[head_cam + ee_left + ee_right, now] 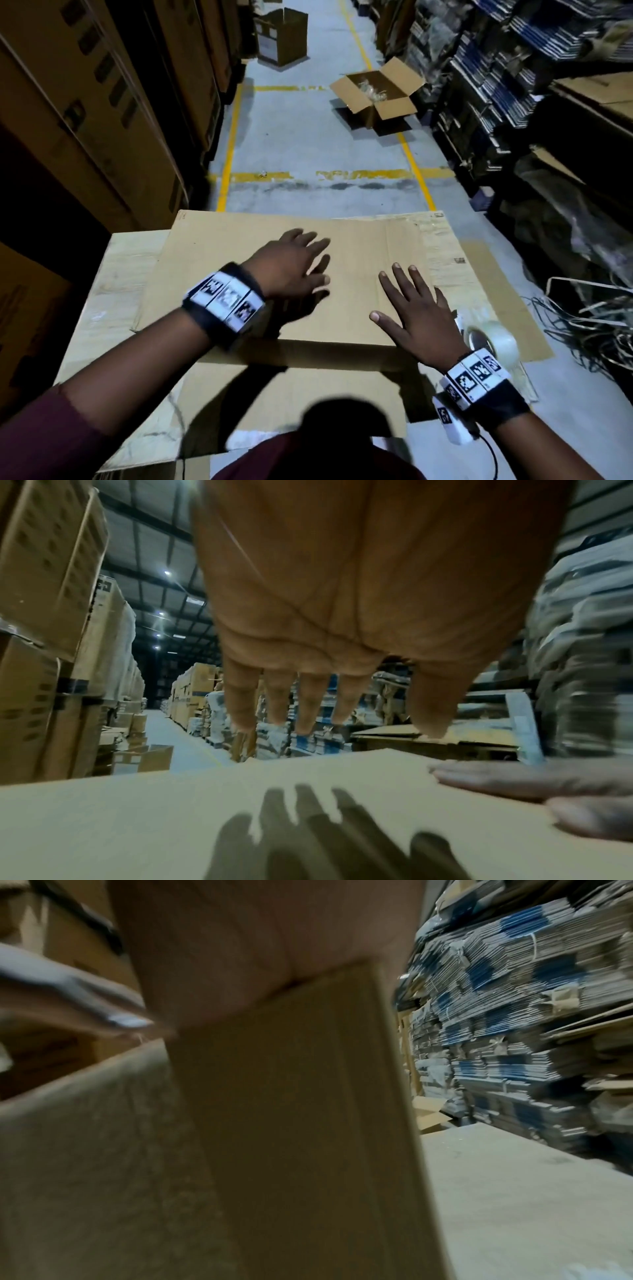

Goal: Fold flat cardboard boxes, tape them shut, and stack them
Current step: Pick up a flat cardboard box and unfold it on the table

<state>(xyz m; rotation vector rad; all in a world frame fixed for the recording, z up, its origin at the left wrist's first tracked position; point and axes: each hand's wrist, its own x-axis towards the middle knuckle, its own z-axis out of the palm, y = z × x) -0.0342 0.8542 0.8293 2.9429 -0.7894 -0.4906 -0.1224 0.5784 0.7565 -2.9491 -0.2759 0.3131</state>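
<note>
Flat cardboard box (359, 246) lying on a stack of cardboard sheets (113, 274) on the warehouse floor. Right hand (416, 313) rests palm-down on the box, fingers spread and straight. Left hand (291, 263) hovers just above it, fingers extended, gripping nothing. Roll of clear tape (493, 339) lies just beside the right wrist. 2 open boxes (376, 92) stand farther down the aisle.

Tan flat cardboard box (359, 246), yellow floor lines (233, 137)

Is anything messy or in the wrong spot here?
Yes. An open box sits askew across the yellow floor line in the aisle, and loose straps lie tangled on the floor at right.
</note>
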